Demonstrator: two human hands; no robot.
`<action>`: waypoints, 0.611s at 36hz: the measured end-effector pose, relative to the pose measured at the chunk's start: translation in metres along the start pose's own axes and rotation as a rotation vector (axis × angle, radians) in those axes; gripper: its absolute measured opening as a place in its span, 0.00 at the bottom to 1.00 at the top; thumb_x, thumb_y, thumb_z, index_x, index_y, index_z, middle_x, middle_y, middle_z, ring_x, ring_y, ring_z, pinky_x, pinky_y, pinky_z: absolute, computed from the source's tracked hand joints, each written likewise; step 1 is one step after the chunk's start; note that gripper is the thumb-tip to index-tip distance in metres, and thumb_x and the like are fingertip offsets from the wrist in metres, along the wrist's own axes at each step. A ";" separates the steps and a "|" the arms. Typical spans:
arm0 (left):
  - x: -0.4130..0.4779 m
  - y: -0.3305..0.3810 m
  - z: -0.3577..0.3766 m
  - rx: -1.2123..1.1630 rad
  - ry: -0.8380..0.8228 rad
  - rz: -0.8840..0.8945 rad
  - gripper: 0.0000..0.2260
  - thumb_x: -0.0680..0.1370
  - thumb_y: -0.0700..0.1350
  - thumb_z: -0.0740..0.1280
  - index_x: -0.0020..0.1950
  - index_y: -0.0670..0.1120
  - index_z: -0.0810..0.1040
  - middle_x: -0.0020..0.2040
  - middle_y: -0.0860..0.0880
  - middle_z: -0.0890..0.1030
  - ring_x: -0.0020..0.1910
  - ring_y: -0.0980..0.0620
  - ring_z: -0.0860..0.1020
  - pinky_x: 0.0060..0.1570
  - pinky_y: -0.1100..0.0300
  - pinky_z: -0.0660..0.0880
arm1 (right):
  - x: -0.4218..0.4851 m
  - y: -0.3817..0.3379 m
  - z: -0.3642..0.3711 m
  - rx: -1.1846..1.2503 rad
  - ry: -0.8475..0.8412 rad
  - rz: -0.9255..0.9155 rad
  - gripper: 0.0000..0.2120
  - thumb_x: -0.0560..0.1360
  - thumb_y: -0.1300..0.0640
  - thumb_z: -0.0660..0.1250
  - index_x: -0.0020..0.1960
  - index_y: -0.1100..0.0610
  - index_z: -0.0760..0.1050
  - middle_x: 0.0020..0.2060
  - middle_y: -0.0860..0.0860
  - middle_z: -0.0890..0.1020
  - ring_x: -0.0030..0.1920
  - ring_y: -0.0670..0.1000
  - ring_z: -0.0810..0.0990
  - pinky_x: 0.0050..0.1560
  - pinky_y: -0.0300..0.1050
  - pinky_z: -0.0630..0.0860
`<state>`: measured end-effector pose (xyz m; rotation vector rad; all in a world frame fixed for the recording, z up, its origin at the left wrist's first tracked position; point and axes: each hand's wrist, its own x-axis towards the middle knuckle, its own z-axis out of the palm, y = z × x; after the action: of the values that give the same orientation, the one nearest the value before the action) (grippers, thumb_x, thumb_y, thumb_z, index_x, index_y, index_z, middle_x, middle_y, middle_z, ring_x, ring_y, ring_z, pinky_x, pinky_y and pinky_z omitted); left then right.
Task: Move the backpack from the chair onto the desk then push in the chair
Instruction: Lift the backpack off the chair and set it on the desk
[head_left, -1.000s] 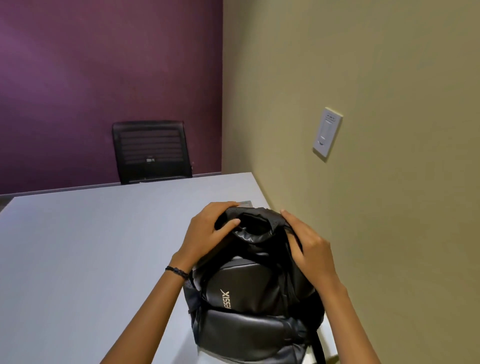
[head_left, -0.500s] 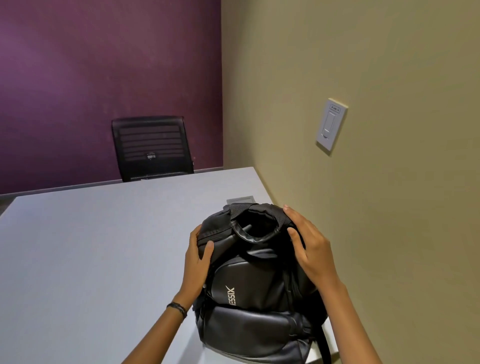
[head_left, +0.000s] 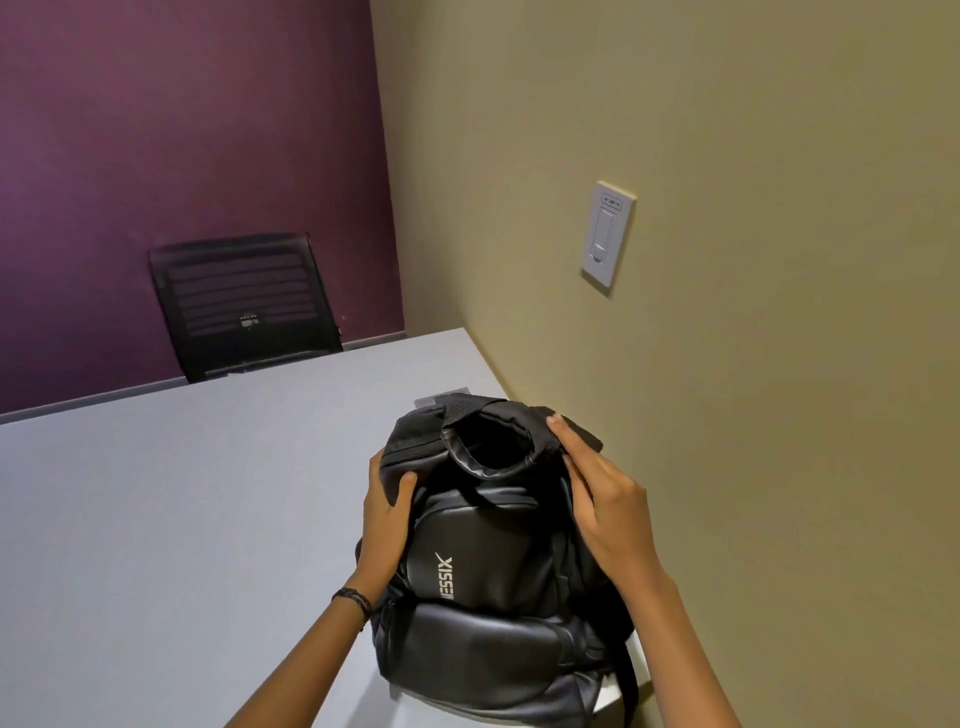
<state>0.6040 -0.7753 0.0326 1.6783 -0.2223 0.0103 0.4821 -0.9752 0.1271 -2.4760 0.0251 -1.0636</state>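
Note:
A black backpack (head_left: 483, 571) with white lettering lies on the grey desk (head_left: 182, 519) at its near right corner, close to the beige wall. Its top handle loop faces away from me. My left hand (head_left: 387, 514) grips the backpack's left upper side, thumb on the front panel. My right hand (head_left: 602, 499) rests flat on the right upper side, fingers pointing toward the handle. The chair the backpack came from is out of view.
A black mesh-backed chair (head_left: 244, 301) stands at the desk's far side against the purple wall. A white wall switch (head_left: 607, 234) is on the beige wall to the right. A small grey plate (head_left: 441, 399) sits in the desk just behind the backpack.
My left hand slid from the top handle down to the backpack's left side. The backpack settled lower onto the desk and its handle loop is now uncovered.

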 end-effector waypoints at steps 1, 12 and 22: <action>0.004 0.001 0.005 -0.004 -0.005 0.000 0.16 0.77 0.55 0.59 0.60 0.73 0.61 0.56 0.73 0.70 0.56 0.66 0.72 0.58 0.64 0.69 | -0.001 0.000 -0.001 -0.040 0.021 0.004 0.19 0.76 0.58 0.57 0.66 0.58 0.73 0.42 0.56 0.85 0.41 0.48 0.72 0.40 0.30 0.69; 0.071 0.020 0.066 0.024 -0.357 -0.026 0.14 0.80 0.56 0.56 0.66 0.66 0.62 0.61 0.64 0.72 0.60 0.61 0.72 0.61 0.64 0.67 | -0.006 0.007 -0.021 -0.182 0.047 0.197 0.17 0.75 0.61 0.61 0.63 0.59 0.75 0.24 0.45 0.58 0.23 0.46 0.54 0.25 0.35 0.53; 0.111 0.039 0.135 0.263 -0.622 -0.069 0.28 0.79 0.62 0.52 0.75 0.47 0.56 0.74 0.44 0.62 0.71 0.43 0.64 0.71 0.49 0.61 | -0.002 0.016 -0.030 -0.263 0.143 0.345 0.17 0.74 0.64 0.62 0.63 0.59 0.75 0.22 0.48 0.60 0.21 0.51 0.57 0.23 0.40 0.57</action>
<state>0.6901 -0.9280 0.0698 1.9116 -0.6516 -0.5609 0.4624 -1.0010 0.1367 -2.4878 0.6498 -1.1378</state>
